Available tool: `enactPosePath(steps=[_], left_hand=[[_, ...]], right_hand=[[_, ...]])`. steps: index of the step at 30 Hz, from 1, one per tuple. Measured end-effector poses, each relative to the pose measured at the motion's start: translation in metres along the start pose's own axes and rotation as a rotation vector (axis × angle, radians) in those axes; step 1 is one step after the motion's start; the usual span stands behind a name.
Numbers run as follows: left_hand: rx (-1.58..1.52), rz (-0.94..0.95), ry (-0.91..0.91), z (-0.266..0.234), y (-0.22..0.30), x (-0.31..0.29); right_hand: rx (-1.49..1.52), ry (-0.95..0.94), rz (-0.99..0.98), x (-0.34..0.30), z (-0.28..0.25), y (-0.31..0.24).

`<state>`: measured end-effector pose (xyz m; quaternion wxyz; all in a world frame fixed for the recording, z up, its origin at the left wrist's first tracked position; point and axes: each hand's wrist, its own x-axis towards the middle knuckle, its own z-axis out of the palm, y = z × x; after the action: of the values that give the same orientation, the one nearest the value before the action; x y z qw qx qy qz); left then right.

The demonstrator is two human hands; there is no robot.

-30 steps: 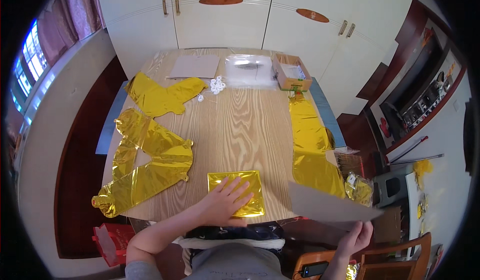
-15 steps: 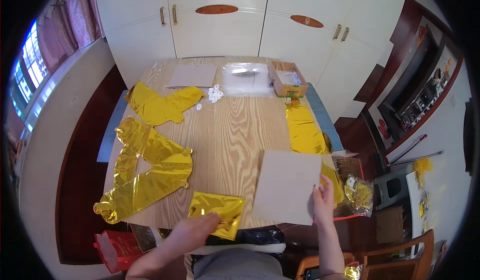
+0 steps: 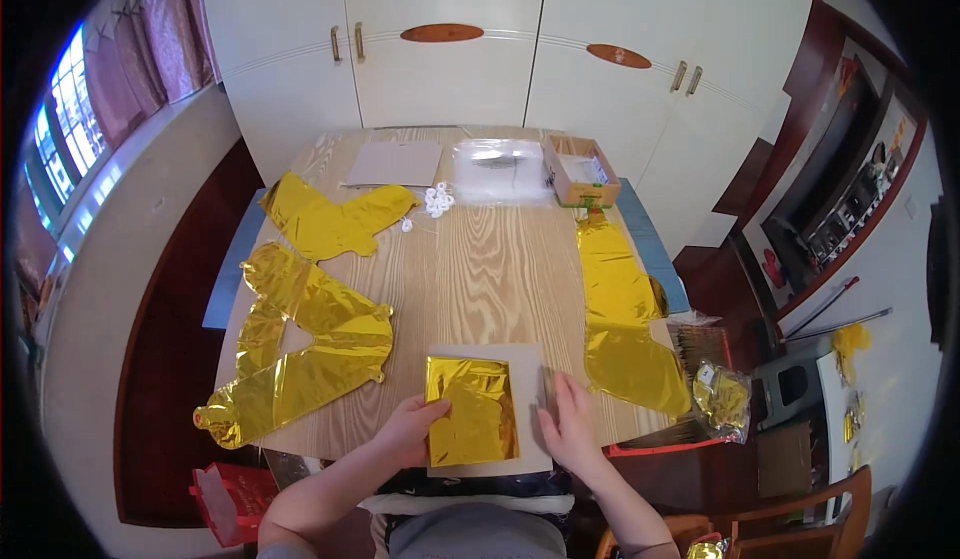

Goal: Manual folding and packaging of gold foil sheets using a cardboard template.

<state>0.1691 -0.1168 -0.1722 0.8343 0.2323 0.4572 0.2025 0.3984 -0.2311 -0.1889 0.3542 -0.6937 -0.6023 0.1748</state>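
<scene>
A grey cardboard sheet (image 3: 532,359) is at the table's near edge, in front of my body. On top of it lies a folded gold foil balloon (image 3: 472,414), a shiny, roughly rectangular packet. My left hand (image 3: 412,429) is closed on the packet's left edge, thumb on top. At the board's right edge, my right hand (image 3: 572,421) has its fingers bent around the rim; their far side is hidden. Left of my hands, a flat gold foil balloon shaped like a letter A (image 3: 325,337) is spread out.
Another gold foil balloon (image 3: 335,217) lies at the far left, and a long one (image 3: 625,309) along the right edge. At the back are a cardboard sheet (image 3: 395,164), white ribbon rolls (image 3: 438,199), clear plastic bags (image 3: 500,169) and an open carton (image 3: 582,174). A wooden chair (image 3: 800,514) stands lower right.
The cardboard sheet came left with my right hand, and now lies beneath the folded balloon. My left hand shifted from the packet's top to its left edge. The long balloon at right is uncovered.
</scene>
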Motion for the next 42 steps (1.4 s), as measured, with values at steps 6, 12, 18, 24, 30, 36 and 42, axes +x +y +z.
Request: enactPosePath(steps=[6, 12, 18, 24, 30, 36, 42], left_hand=[[0.059, 0.033, 0.021, -0.001, -0.002, 0.018], [0.134, 0.037, 0.076, 0.004, 0.004, 0.018], [0.222, 0.126, -0.010, -0.003, 0.008, 0.028], [1.544, 1.232, 0.288, -0.014, 0.018, 0.011], [1.918, 1.060, -0.164, -0.006, 0.003, 0.019], [2.089, 1.027, -0.097, -0.014, 0.014, 0.025], [2.158, 0.964, -0.118, -0.012, 0.022, 0.022]], right_hand=[[-0.307, -0.280, -0.382, 0.031, 0.000, 0.010], [-0.432, -0.389, -0.481, 0.050, 0.004, 0.018], [-0.527, -0.389, -0.504, 0.053, 0.002, 0.016], [-0.508, -0.381, -0.497, 0.052, 0.003, 0.018], [-0.524, -0.395, -0.474, 0.054, 0.002, 0.014], [-0.528, -0.393, -0.480, 0.054, 0.002, 0.015], [-0.541, -0.433, -0.465, 0.056, 0.000, 0.011]])
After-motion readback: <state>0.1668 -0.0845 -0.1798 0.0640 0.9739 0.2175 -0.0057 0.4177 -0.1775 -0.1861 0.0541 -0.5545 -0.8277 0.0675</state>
